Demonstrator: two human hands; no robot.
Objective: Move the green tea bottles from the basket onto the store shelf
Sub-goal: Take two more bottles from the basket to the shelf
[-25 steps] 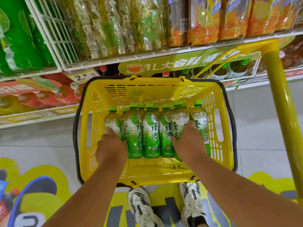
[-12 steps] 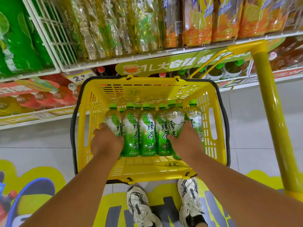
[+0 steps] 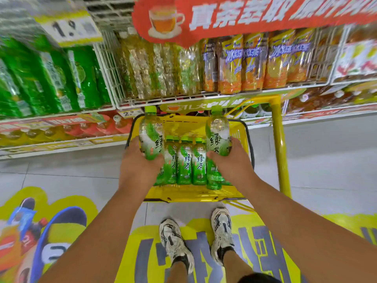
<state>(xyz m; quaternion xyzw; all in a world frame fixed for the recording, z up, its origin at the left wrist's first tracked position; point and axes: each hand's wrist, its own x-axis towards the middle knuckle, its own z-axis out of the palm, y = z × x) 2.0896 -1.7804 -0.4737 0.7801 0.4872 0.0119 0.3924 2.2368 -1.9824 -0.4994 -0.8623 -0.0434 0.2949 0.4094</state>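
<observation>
Gripping one green tea bottle in each hand, the person has both clear of the pack and raised above the yellow basket (image 3: 242, 129). The left hand (image 3: 138, 162) wraps low round the left bottle (image 3: 151, 137), fingers curled under its base and thumb side against the label, so the green cap points up and away toward the shelving. The right hand (image 3: 232, 160) mirrors it on the right bottle (image 3: 217, 137), fingers curled round the lower body and closed on the plastic, not spread. Holding them by the bottom looks deliberate: it leaves the top ends free to go in first. Between the two hands, the remaining bottles (image 3: 186, 160) stand upright and packed tight in a row inside the basket, caps up, touching one another; how many sit behind the front row I cannot tell. The basket rides on a yellow trolley frame (image 3: 277, 144) parked right against the store shelf (image 3: 183, 98), which keeps the carry short. That shelf already holds yellow-green bottles (image 3: 155, 70) and orange-labelled bottles (image 3: 244, 64) side by side, with a red tea banner (image 3: 255, 15) above. Judging by this, the transfer is barely begun, and the free slot for green tea is not visible from here.
</observation>
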